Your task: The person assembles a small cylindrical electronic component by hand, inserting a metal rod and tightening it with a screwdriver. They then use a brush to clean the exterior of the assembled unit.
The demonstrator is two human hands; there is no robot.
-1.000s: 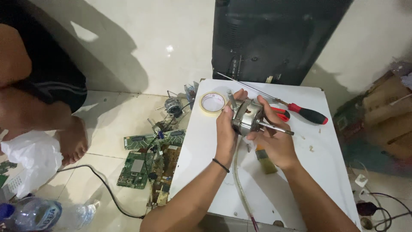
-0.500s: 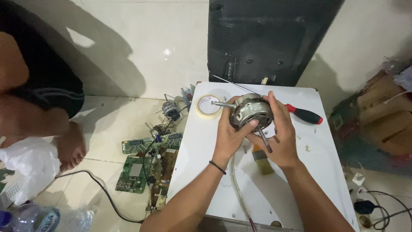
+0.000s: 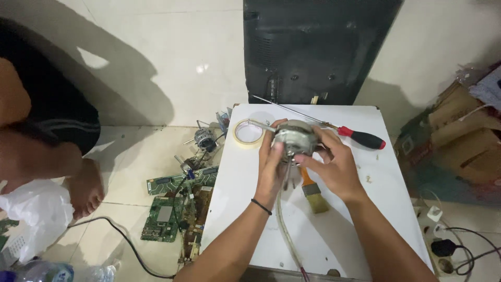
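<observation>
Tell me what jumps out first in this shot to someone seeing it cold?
Both hands, left hand and right hand, clasp a round metal motor above the white table, its cable trailing toward the camera. A red-handled screwdriver and a tape roll lie at the far edge; green circuit boards litter the floor to the left.

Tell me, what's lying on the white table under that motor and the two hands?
Below the motor, a paintbrush with an orange handle shows on the white table, and a pale cable trails toward the camera. The hands cover whatever lies directly beneath them.
</observation>
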